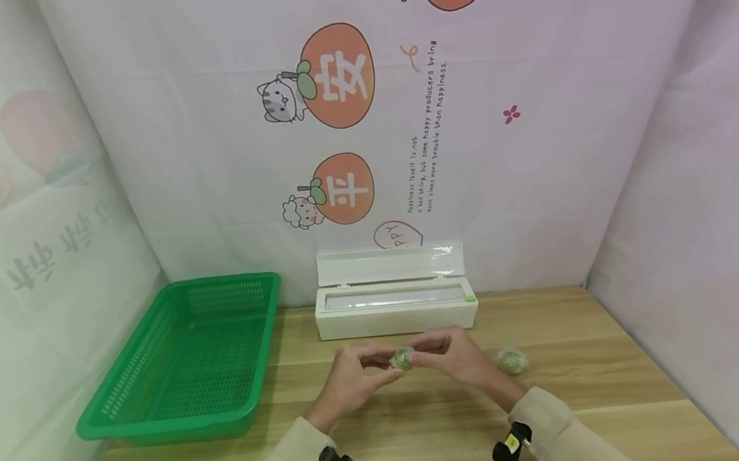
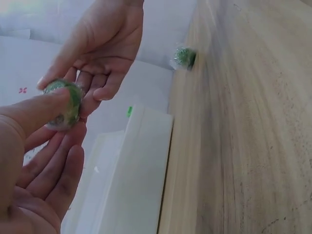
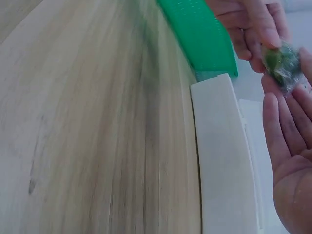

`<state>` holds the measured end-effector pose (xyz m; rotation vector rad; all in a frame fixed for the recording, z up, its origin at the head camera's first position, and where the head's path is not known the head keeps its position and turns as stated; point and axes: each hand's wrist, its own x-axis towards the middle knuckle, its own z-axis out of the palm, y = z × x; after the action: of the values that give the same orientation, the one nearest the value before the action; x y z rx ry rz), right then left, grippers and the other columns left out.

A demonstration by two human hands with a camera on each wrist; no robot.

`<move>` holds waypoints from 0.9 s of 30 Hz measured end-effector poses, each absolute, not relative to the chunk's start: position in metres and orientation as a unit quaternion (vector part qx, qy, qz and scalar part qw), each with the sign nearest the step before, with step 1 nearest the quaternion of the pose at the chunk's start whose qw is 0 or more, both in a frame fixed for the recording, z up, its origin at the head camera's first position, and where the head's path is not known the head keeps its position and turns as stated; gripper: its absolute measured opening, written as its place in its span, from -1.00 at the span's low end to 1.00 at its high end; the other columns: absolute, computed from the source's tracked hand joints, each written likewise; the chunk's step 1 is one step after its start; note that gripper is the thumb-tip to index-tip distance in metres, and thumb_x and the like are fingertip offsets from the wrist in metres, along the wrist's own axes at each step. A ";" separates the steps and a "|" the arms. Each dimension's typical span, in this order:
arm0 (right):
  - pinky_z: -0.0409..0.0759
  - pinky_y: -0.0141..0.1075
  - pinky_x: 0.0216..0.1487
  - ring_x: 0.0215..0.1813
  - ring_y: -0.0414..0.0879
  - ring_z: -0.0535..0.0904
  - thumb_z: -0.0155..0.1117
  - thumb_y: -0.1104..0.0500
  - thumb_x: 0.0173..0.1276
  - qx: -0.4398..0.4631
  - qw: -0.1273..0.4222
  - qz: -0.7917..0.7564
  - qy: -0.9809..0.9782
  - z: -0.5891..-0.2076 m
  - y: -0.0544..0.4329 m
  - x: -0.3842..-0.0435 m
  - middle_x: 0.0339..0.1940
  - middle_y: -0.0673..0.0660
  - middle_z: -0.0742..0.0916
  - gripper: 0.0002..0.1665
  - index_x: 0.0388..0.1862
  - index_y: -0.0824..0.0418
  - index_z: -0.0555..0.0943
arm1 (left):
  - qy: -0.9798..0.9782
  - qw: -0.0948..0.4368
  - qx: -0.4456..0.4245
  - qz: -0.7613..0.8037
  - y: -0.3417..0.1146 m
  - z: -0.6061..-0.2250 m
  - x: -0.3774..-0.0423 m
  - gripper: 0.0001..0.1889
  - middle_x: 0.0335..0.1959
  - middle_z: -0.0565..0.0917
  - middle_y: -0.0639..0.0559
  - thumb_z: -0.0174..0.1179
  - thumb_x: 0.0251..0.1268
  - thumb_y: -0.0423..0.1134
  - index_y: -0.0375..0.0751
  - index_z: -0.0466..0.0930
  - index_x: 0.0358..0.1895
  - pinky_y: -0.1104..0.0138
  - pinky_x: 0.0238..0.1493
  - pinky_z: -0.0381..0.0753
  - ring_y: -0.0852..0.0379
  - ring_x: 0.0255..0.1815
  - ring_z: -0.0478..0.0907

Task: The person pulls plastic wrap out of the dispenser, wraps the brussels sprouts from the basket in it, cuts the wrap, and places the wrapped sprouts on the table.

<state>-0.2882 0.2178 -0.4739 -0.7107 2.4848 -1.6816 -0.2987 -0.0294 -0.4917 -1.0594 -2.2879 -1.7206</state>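
Note:
Between the fingertips of both hands is a small round green piece wrapped in clear plastic film (image 1: 402,358). My left hand (image 1: 350,381) pinches it from the left with thumb and fingers, and my right hand (image 1: 459,357) from the right. In the left wrist view the film over the green wrapped piece (image 2: 70,107) looks shiny and creased, with a thumb across it. Crinkled film also shows round the piece (image 3: 282,66) in the right wrist view. A second film-wrapped green piece (image 1: 512,361) lies on the table by my right forearm.
A white film dispenser box (image 1: 396,322) stands against the back wall, lid raised, a roll visible inside. At the left sits a green plastic basket (image 1: 178,425) with perforated sides. White printed cloth (image 1: 512,196) encloses the wooden table (image 1: 575,406) at the back and sides.

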 end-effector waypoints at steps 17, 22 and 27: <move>0.83 -0.10 0.03 -0.02 -0.12 0.84 0.58 0.05 0.30 -0.261 -0.126 -0.387 0.875 -0.474 0.252 -0.261 0.04 0.07 0.87 -0.60 0.10 0.08 0.79 | -0.788 0.067 -0.353 -0.499 0.022 -0.491 -0.289 -0.70 -0.03 0.86 0.00 0.54 0.25 -0.21 -0.17 0.80 0.02 0.34 0.00 0.79 0.28 -0.11 0.76; 0.83 -0.17 0.04 -0.03 -0.11 0.83 0.59 0.05 0.31 -0.230 -0.088 -0.409 0.879 -0.478 0.278 -0.245 0.03 0.15 0.87 -0.58 0.10 0.15 0.78 | -0.792 0.043 -0.371 -0.483 0.044 -0.499 -0.283 -0.72 -0.03 0.86 0.06 0.51 0.28 -0.20 -0.13 0.81 0.03 0.46 0.01 0.73 0.40 -0.11 0.71; 0.80 -0.30 0.09 0.05 -0.10 0.81 0.56 -0.06 0.32 -0.194 -0.056 -0.423 0.883 -0.487 0.304 -0.230 0.08 0.14 0.83 -0.51 0.14 0.13 0.76 | -0.798 0.035 -0.378 -0.468 0.067 -0.510 -0.278 -0.76 -0.07 0.87 0.11 0.50 0.29 -0.18 -0.09 0.83 0.00 0.57 -0.06 0.68 0.46 -0.16 0.69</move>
<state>-0.2301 0.3036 -0.4872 -0.6329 2.8792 -1.3781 -0.2784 0.0672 -0.5104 -1.1611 -2.4540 -1.4377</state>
